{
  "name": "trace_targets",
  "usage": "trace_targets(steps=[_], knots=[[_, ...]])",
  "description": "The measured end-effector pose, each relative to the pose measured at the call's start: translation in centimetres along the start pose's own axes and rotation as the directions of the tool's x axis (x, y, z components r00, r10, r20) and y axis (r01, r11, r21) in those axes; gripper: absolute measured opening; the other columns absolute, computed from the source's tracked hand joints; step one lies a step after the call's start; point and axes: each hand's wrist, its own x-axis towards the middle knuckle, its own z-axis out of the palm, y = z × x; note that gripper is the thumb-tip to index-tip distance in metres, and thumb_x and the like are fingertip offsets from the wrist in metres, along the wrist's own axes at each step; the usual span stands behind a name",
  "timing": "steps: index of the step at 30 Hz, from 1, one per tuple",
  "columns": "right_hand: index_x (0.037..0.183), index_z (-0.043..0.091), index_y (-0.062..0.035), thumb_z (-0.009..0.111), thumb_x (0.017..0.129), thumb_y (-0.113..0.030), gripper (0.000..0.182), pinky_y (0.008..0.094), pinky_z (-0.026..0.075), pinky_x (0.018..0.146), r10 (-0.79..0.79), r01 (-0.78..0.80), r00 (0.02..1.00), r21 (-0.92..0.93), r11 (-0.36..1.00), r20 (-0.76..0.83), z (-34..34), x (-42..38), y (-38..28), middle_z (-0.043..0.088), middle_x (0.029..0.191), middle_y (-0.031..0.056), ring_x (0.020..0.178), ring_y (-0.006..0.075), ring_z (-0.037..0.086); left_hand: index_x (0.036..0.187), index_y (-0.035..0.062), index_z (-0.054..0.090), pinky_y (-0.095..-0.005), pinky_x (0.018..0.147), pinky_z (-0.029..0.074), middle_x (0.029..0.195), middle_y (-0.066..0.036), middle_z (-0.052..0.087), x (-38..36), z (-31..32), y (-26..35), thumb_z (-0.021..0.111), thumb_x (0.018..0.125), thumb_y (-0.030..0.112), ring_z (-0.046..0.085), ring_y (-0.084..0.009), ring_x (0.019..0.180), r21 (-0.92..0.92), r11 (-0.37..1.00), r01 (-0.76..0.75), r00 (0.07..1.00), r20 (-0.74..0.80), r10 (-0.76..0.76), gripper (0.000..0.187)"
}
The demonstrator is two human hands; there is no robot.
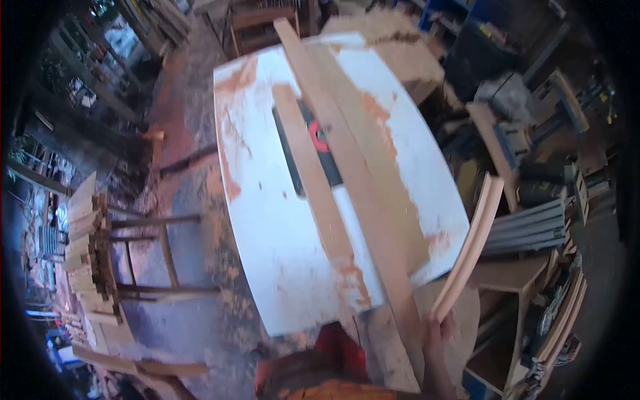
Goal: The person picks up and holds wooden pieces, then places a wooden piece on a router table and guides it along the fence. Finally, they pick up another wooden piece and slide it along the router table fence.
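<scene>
My right hand [437, 331] is closed around the near end of a grooved wooden strip [470, 247]. The strip angles up and away beside the right edge of a white saw table [260, 253]. My left hand does not show. Across the table runs a long wooden board [343, 143], its near end reaching past the table toward my body. Left of it, a narrower brown band [303, 150] crosses a dark insert plate [289, 143] with a red part [318, 135] in it.
Sawdust [233, 83] lies on the table and floor. At left, stacked short boards [87, 253] rest by a wooden frame [167, 253]. A wooden cabinet [503, 277], grey lengths [533, 227] and a clamp-like tool [527, 137] stand at right.
</scene>
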Motion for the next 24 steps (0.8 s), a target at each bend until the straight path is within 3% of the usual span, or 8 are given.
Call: trace_targets(steps=[2, 8, 11, 17, 20, 21, 22, 24], knots=[[0.118, 0.057, -0.0007, 0.065, 0.094, -0.020, 0.032, 0.0245, 0.044, 0.057, 0.072, -0.072, 0.997, -0.003, 0.997, -0.025, -1.1, -1.2, -1.7, 0.056, 0.079, -0.0014, 0.063, 0.0078, 0.051, 0.119, 0.0060, 0.060, -0.0344, 0.075, 0.048, 0.090, -0.007, 0.055, -5.4, 4.0, 6.9, 0.053, 0.102, 0.045, 0.055, -0.0188, 0.084, 0.022, 1.000, 0.006, 1.000, 0.018, -0.006, 0.043], [0.114, 0.056, 0.0018, 0.062, 0.095, -0.014, 0.025, 0.0232, 0.040, 0.047, 0.078, -0.094, 0.989, 0.131, 0.987, 0.123, 1.3, 1.0, -2.9, 0.056, 0.073, -0.0003, 0.054, 0.0058, 0.050, 0.113, 0.0056, 0.057, -0.0293, 0.066, 0.047, 0.085, -0.006, 0.054, -7.6, 6.6, 8.7, 0.049, 0.104, 0.045, 0.054, -0.0169, 0.073, -0.018, 0.999, 0.033, 0.958, 0.284, -0.027, 0.042], [0.127, 0.055, 0.0083, 0.070, 0.089, -0.020, 0.050, 0.0269, 0.049, 0.052, 0.243, -0.268, 0.956, 0.155, 0.951, 0.166, 0.1, 1.1, -1.8, 0.063, 0.074, 0.0060, 0.059, 0.0128, 0.061, 0.113, 0.0054, 0.055, -0.0285, 0.063, 0.045, 0.083, -0.005, 0.053, -8.6, 8.3, 8.2, 0.048, 0.104, 0.046, 0.053, -0.0149, 0.071, 0.118, 0.992, 0.044, 0.949, 0.304, -0.078, 0.042], [0.125, 0.057, 0.0098, 0.074, 0.084, -0.034, 0.063, 0.0285, 0.049, 0.052, 0.105, -0.109, 0.984, 0.022, 0.994, 0.146, -1.5, 0.1, 0.8, 0.062, 0.077, 0.0064, 0.060, 0.0135, 0.060, 0.112, 0.0060, 0.053, -0.0271, 0.059, 0.044, 0.080, -0.003, 0.052, -12.6, 10.7, 6.6, 0.051, 0.103, 0.046, 0.051, -0.0134, 0.068, 0.215, 0.976, -0.033, 0.926, 0.375, -0.051, 0.041], [0.121, 0.060, 0.0105, 0.075, 0.081, -0.040, 0.066, 0.0279, 0.048, 0.053, -0.098, 0.101, 0.991, -0.034, 0.994, 0.088, -2.1, 1.3, 6.3, 0.061, 0.081, 0.0050, 0.065, 0.0120, 0.059, 0.112, 0.0072, 0.055, -0.0299, 0.062, 0.047, 0.083, -0.003, 0.052, -12.7, 9.3, 3.5, 0.054, 0.099, 0.049, 0.054, -0.0162, 0.072, 0.271, 0.959, -0.082, 0.903, 0.428, -0.044, 0.043], [0.120, 0.061, 0.0108, 0.076, 0.080, -0.042, 0.068, 0.0277, 0.047, 0.053, -0.164, 0.167, 0.985, -0.050, 0.985, 0.060, -2.0, 1.6, 8.2, 0.061, 0.082, 0.0046, 0.066, 0.0115, 0.058, 0.109, -0.0012, 0.068, -0.0404, 0.071, 0.055, 0.092, -0.016, 0.067, -16.1, 11.4, 7.3, 0.051, 0.099, 0.052, 0.064, -0.0286, 0.084, 0.469, 0.810, -0.351, 0.855, 0.514, 0.072, 0.056], [0.119, 0.061, 0.0110, 0.076, 0.079, -0.043, 0.069, 0.0275, 0.046, 0.054, -0.211, 0.213, 0.977, -0.064, 0.975, 0.041, -1.9, 1.9, 9.3, 0.060, 0.084, 0.0041, 0.067, 0.0110, 0.058, 0.102, 0.0027, 0.067, -0.0436, 0.071, 0.053, 0.086, -0.015, 0.067, -17.2, 12.5, 8.6, 0.041, 0.100, 0.055, 0.065, -0.0306, 0.079, 0.503, 0.736, -0.454, 0.806, 0.583, 0.100, 0.059], [0.120, 0.061, 0.0106, 0.075, 0.080, -0.043, 0.068, 0.0265, 0.045, 0.054, -0.072, 0.072, 0.997, 0.007, 0.997, -0.004, -0.5, 1.2, 6.8, 0.060, 0.085, 0.0040, 0.068, 0.0102, 0.057, 0.117, -0.0024, 0.061, -0.0411, 0.078, 0.049, 0.098, -0.013, 0.060, -15.2, 11.0, 3.9, 0.057, 0.095, 0.057, 0.056, -0.0266, 0.091, 0.378, 0.922, -0.077, 0.868, 0.481, -0.125, 0.064]])
